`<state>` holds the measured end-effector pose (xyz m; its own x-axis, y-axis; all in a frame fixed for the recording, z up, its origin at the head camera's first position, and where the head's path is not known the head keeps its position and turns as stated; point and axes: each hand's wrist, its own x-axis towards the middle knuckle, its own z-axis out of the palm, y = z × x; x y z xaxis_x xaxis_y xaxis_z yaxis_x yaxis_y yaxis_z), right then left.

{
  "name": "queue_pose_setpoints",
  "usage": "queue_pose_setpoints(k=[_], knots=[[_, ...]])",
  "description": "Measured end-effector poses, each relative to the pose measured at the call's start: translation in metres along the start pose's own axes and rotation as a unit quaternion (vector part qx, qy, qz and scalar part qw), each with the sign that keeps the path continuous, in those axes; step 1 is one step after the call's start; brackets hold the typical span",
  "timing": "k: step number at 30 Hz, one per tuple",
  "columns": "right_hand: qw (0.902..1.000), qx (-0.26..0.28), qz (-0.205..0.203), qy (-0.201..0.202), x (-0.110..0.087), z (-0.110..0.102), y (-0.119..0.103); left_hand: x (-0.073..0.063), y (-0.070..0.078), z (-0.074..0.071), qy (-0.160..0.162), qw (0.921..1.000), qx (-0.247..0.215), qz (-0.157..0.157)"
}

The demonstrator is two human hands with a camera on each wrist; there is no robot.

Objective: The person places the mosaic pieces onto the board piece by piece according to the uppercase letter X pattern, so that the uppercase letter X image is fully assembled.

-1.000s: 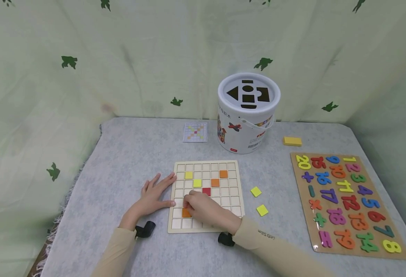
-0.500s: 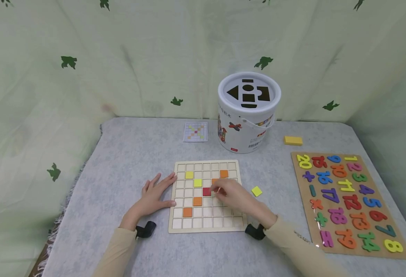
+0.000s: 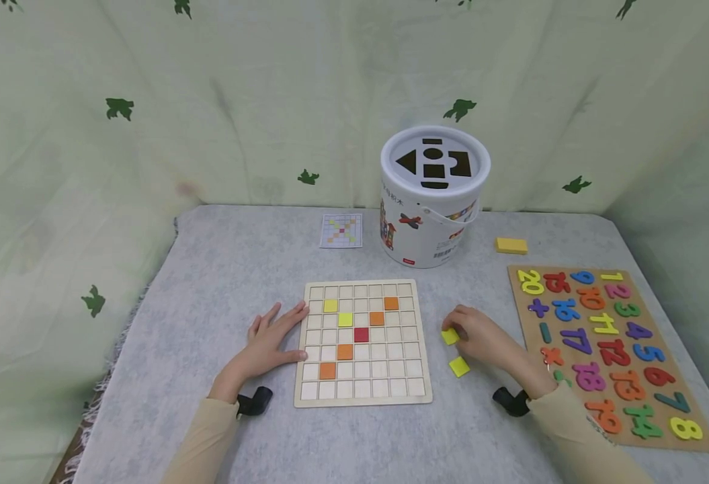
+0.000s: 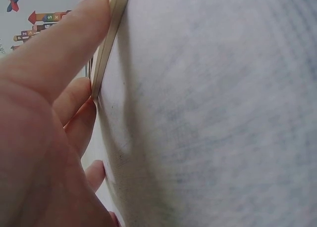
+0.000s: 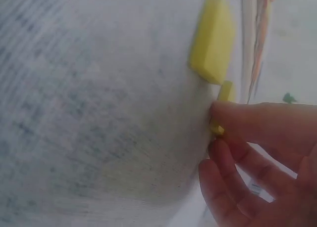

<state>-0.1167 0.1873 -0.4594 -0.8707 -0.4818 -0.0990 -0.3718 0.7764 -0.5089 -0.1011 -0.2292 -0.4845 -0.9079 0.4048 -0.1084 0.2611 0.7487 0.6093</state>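
A wooden grid board lies on the table, bearing a red tile, two yellow tiles and several orange tiles along crossing diagonals. My left hand spreads its fingers at the board's left edge, the forefinger and thumb tips on the rim; the left wrist view shows the thumb along the board's side. To the right of the board, my right hand pinches a yellow tile between thumb and fingers. A second yellow tile, nearer in the right wrist view, lies just below it.
A pattern card with a coloured X lies behind the board. Beside it stands a white lidded bucket with shaped holes. A yellow block and a number puzzle board are at the right, the puzzle partly under my right forearm.
My right hand has left the board and moved right to the yellow tiles. The orange tile it was over now shows in its cell. My left hand has stayed put.
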Motion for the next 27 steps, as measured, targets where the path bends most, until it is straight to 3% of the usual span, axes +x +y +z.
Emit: queue_pose_setpoints(k=[3,7,14,18,22,27], knots=[[1.0,-0.004,0.008,0.0,0.001,0.001,0.001,0.0,0.0,0.0,-0.001,1.0,0.0,-0.002],[0.9999,0.007,-0.01,0.007,0.005,0.001,-0.007,-0.001,0.0,0.0,-0.002,1.0,-0.002,-0.004],[0.9955,0.051,-0.077,-0.021,0.021,0.017,-0.051,0.0,0.001,0.0,0.0,1.0,0.001,-0.004],[0.9923,0.033,-0.115,-0.034,0.031,0.034,-0.071,0.0,0.0,0.0,0.001,1.0,0.002,-0.001],[0.9922,0.011,-0.121,-0.03,0.039,0.045,-0.081,0.0,0.0,0.0,0.002,1.0,0.004,-0.002],[0.9946,0.013,-0.098,-0.032,0.041,0.045,-0.085,0.0,0.0,0.001,0.005,0.9999,0.009,0.003]])
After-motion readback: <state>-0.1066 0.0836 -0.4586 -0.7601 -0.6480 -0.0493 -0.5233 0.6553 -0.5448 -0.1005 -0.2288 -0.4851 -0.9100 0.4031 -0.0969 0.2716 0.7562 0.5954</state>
